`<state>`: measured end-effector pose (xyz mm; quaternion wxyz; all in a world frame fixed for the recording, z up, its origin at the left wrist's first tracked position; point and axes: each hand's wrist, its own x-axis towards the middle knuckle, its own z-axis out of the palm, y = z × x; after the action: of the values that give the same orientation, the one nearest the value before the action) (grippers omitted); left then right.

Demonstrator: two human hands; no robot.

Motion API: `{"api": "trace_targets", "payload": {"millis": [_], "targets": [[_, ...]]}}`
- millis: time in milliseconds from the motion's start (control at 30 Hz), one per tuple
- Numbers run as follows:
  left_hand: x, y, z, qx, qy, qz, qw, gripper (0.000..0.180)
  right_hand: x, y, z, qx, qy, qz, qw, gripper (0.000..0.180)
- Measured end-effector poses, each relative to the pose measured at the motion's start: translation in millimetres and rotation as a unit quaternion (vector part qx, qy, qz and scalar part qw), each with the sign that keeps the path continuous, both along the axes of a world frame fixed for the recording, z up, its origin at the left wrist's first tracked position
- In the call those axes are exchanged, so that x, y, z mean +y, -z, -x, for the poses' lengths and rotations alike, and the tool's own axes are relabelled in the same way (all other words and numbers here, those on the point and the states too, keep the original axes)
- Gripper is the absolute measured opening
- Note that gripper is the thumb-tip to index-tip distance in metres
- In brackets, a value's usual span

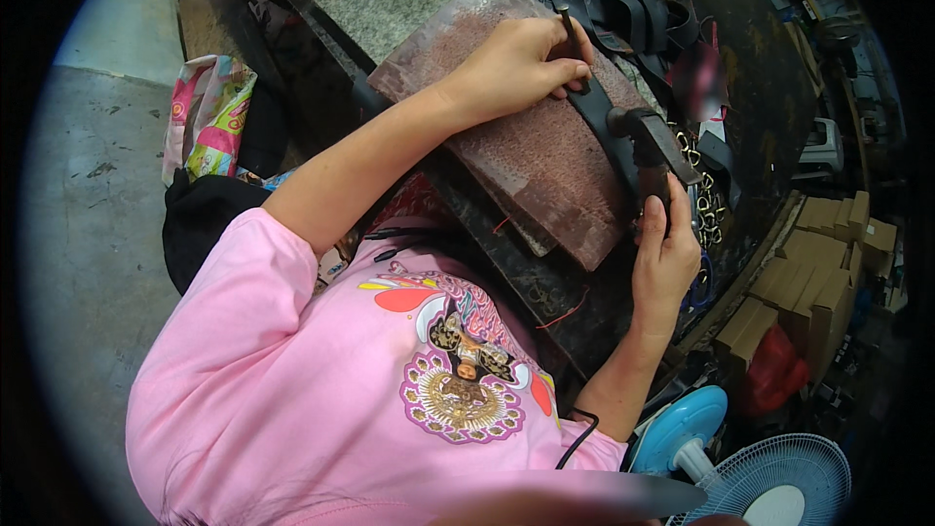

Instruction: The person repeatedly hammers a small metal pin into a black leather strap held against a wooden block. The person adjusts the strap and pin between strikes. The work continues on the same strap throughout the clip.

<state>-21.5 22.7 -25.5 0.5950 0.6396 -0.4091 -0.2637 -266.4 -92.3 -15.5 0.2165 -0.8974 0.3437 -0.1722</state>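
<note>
My left hand (526,68) is closed around a slim dark metal punch (566,23), its flat top showing above the fingers. The punch stands over a black strap (606,122) that runs across a worn reddish-brown slab (526,170). Where the punch tip meets the strap is hidden by my fingers. My right hand (665,258) grips a hammer (664,141) by its handle. The hammer's head is just right of the strap, lower than the punch top and apart from it.
Black straps (623,5) lie heaped at the far side of the dark table (755,29). Metal rings (713,209) lie beyond the hammer. Cardboard boxes (804,273) and a blue and white fan (769,482) stand at the right. A colourful bag (209,122) is at the left.
</note>
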Motion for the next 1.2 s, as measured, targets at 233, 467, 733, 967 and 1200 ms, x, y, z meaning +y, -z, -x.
{"api": "trace_targets", "payload": {"millis": [233, 467, 733, 967, 1200], "targets": [[-5, 2, -2, 0.009, -0.007, -0.020, 1.000, 0.016, -2, 3, 0, -0.018, -0.019, 0.023, 0.999, 0.036], [-8, 5, -2, 0.028, -0.016, 0.013, 0.999, 0.013, 2, -4, -1, -0.005, -0.004, -0.010, 1.000, 0.037], [-9, -5, -3, -0.219, -0.001, -0.011, 0.976, 0.015, 1, -4, -2, 0.003, -0.001, -0.009, 1.000, 0.037], [-13, -7, -8, -0.362, 0.027, 0.041, 0.931, 0.015, 1, -22, -6, 0.015, -0.009, -0.021, 1.000, 0.035], [-12, 2, -23, -0.048, 0.094, 0.009, 0.994, 0.012, 0, -18, -3, 0.025, 0.008, -0.024, 0.999, 0.036]]}}
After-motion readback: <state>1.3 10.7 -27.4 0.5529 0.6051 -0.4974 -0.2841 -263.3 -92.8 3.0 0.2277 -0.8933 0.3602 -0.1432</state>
